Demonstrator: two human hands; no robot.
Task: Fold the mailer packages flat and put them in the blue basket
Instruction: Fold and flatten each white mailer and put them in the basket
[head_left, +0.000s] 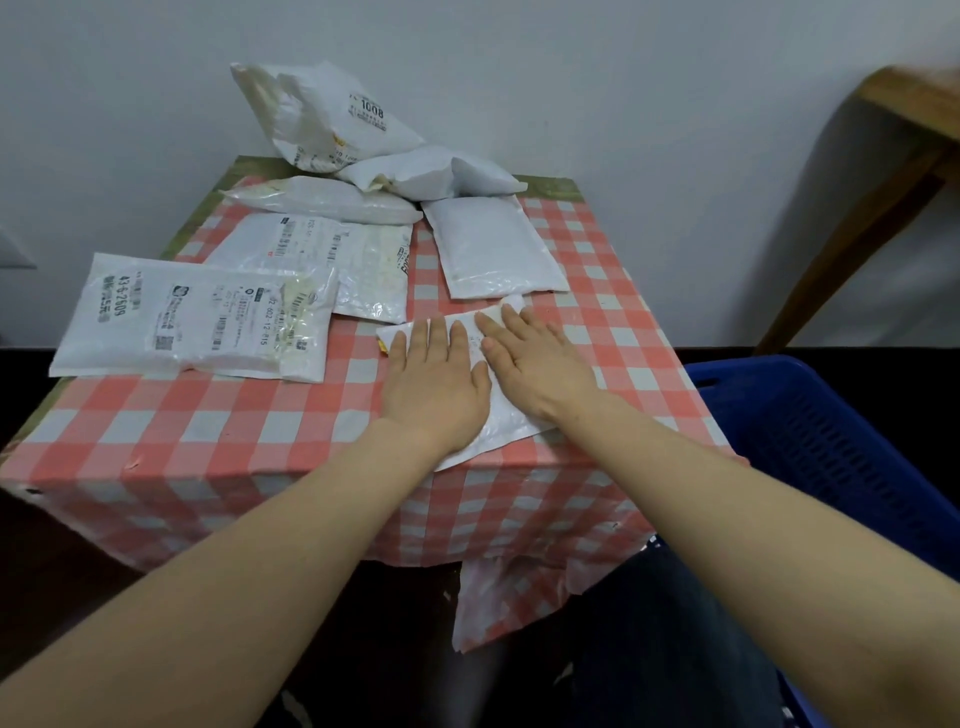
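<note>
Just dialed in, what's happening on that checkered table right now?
A person is pressing a white mailer flat near the front edge of the checkered table, with the left hand and right hand side by side, palms down and fingers straight. Several more white mailers wait behind: a labelled one at the left, a plain one just beyond the hands, and a puffy pile at the wall. The blue basket stands to the right of the table; what it holds cannot be seen.
</note>
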